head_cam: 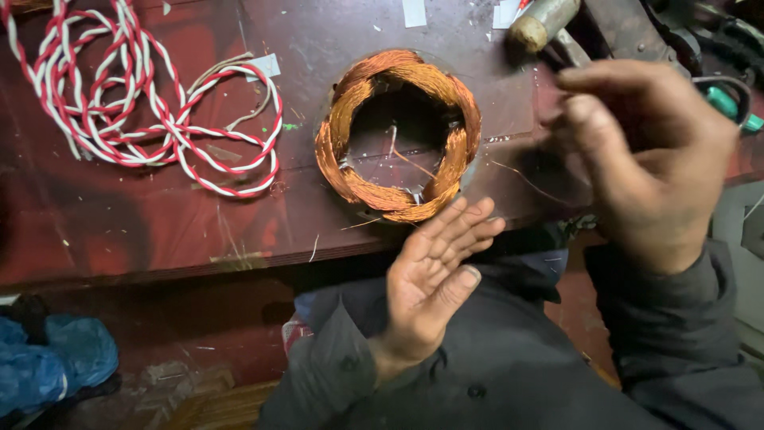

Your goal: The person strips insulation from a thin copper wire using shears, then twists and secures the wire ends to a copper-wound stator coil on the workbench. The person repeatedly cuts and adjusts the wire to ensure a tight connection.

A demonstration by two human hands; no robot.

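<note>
Copper winding coil point(398, 135) sits near the worktop's point(143, 215) front edge — left hand point(434, 267) spread flat, palm up, just beside it. Right hand point(645, 151) hovers curled past the coil — whether it pinches a fine wire strand, I cannot tell.

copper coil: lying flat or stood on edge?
Flat. The copper coil rests on the table, and its central opening faces up toward the camera.

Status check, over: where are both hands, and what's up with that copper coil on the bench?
Left hand open, palm up, beside copper coil. Right hand raised, fingers pinched; thin wire there, grip unclear. Coil flat on bench. Red-white cord lies apart.
</note>
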